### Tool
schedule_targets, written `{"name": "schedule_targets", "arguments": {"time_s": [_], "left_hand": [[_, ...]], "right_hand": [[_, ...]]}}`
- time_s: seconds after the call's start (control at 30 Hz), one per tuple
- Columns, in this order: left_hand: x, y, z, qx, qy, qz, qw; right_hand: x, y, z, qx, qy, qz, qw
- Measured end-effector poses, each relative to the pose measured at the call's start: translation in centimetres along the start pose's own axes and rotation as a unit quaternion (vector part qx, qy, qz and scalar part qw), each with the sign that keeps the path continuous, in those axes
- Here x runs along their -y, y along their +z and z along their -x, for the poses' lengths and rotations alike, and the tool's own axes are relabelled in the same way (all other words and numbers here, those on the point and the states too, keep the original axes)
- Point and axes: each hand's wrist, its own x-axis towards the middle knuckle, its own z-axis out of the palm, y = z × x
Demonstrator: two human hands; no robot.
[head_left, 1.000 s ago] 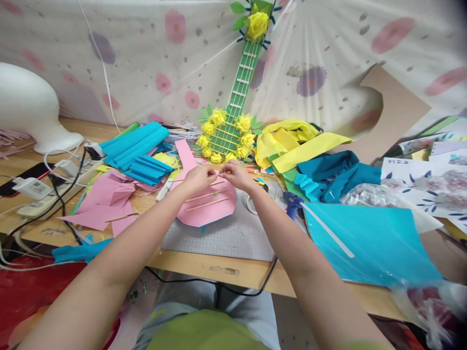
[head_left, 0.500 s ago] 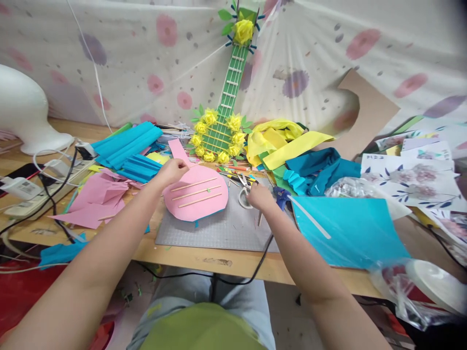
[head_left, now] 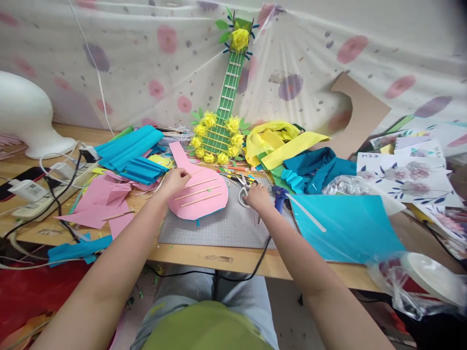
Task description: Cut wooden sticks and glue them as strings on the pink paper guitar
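My left hand is closed, fingertips pinched together, over the left edge of a pink guitar-shaped paper cutout. What the fingertips pinch, if anything, is too small to make out. Thin wooden sticks lie across the cutout, a small green bit on the middle one. My right hand is curled over the grey cutting mat, right by a pair of scissors. Its fingertips are partly hidden, so I cannot tell whether they grip the scissors. Just right of that hand stands a blue glue gun.
A green paper guitar with yellow flowers leans at the back. Blue crepe paper and pink scraps lie left, by a power strip. Yellow paper and a blue sheet are right. A black cord crosses the table's front edge.
My left hand has come down a little, closer to the cutout's surface. My right hand stays by the scissors, shifted only slightly. The whole view has turned a little.
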Motion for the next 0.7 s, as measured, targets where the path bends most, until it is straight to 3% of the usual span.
{"name": "schedule_targets", "arguments": {"time_s": [0.2, 0.47, 0.6, 0.7], "left_hand": [[-2.0, 0.2, 0.4, -0.006, -0.005, -0.017, 1.000], [-2.6, 0.5, 0.4, -0.040, -0.025, 0.034, 0.998], [-3.5, 0.6, 0.6, -0.059, -0.037, 0.046, 0.996], [-4.6, 0.9, 0.9, -0.065, -0.028, 0.064, 0.995]], "right_hand": [[0.3, 0.1, -0.2, 0.084, -0.033, -0.015, 0.996], [-0.9, -1.4, -1.4, 0.116, 0.003, -0.134, 0.984], [-0.9, -2.4, -1.6, 0.082, 0.001, -0.253, 0.964], [0.3, -2.4, -1.6, 0.033, -0.031, -0.368, 0.929]]}}
